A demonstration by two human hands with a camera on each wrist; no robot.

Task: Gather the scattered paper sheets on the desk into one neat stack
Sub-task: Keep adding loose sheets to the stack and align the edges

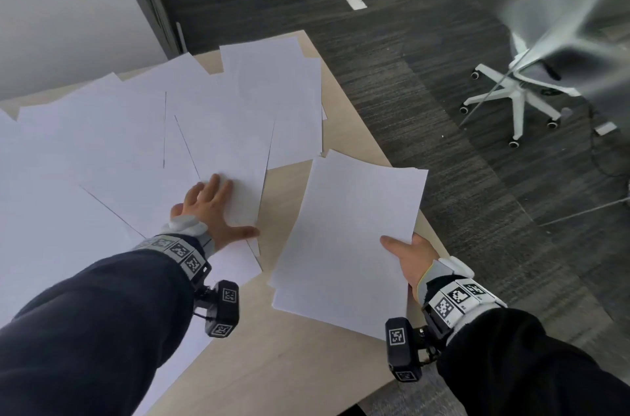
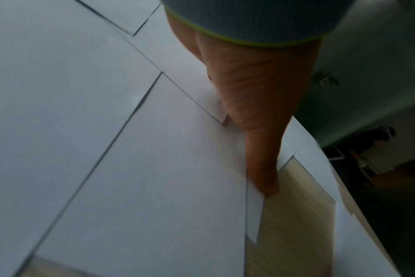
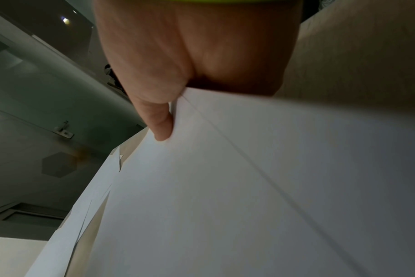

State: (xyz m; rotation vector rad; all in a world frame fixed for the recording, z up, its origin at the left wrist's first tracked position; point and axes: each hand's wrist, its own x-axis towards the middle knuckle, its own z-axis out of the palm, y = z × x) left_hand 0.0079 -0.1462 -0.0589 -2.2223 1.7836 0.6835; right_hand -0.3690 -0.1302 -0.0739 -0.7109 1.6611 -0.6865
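Several white paper sheets [image 1: 136,149] lie fanned and overlapping across the light wooden desk [image 1: 293,183]. My left hand [image 1: 213,211] lies flat, fingers spread, on the near corner of one sheet [image 1: 235,156]; its thumb [image 2: 263,168] reaches that sheet's edge. My right hand [image 1: 409,255] pinches a small stack of sheets [image 1: 351,231] at its right edge, thumb on top, fingers hidden underneath. That stack hovers tilted over the desk's right side. In the right wrist view the thumb [image 3: 160,121] presses on the stack [image 3: 249,187].
The desk's right edge [image 1: 361,115] runs diagonally beside dark carpet [image 1: 443,176]. A white swivel chair base [image 1: 511,101] stands on the floor to the right. A white wall panel [image 1: 61,6] rises behind the desk at the left.
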